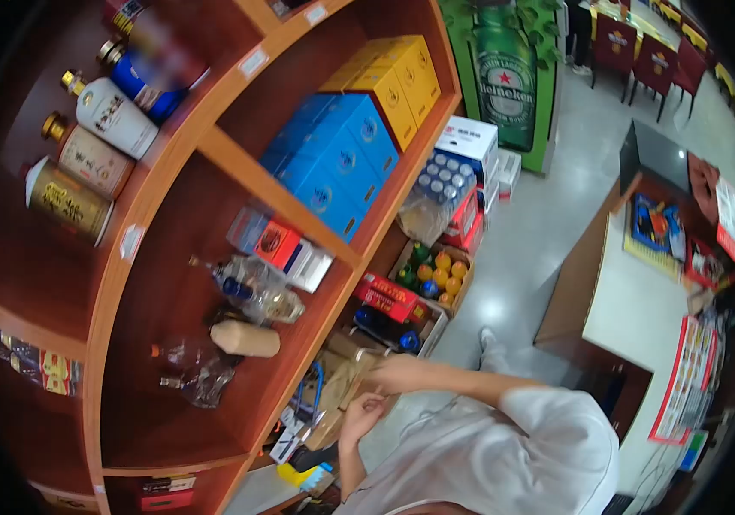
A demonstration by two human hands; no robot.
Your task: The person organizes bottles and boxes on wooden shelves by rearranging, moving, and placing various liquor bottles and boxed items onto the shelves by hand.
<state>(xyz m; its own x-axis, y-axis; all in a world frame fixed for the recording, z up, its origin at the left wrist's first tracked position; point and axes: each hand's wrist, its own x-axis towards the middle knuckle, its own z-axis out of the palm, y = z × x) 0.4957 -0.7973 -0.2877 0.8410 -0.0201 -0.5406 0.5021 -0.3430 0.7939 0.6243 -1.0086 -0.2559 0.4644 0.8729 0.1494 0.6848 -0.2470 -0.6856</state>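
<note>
Both of my hands are beside the lower part of the wooden shelf unit, near a brown cardboard box or paper bag. My left hand is raised with its fingers curled; whether anything small is in it I cannot make out. My right hand reaches across from the right at the top of the brown packaging. Its fingers are blurred and partly hidden. A blue strap or cable lies close by on the left, and a yellow and blue item sits below.
The wooden shelf holds liquor bottles, blue boxes and yellow boxes. On the floor alongside stand a carton of bottles and shrink-wrapped cans. A white-topped counter is on the right.
</note>
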